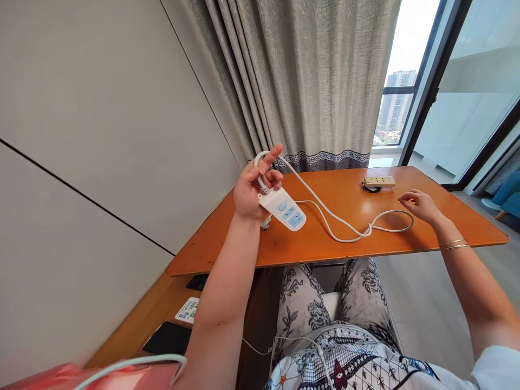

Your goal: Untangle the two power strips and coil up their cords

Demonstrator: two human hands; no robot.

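A grey curtain [320,81] hangs behind the far edge of the orange-brown table [337,189]. A white cord [345,241] lies in loops from the table's middle toward its right side, one stretch rising over the left half. Above the table's left half, the left hand [252,192] has its grip clamped on the cord end of a white power strip [283,208], index finger extended beside the cord. That strip slants, its blue sockets facing up; whether it touches the table, I cannot tell. Over the table's right side, the right hand [422,206] is loosely curled; whether its fingertips meet is unclear. A smaller cream power strip [382,182] lies near the table's far right corner.
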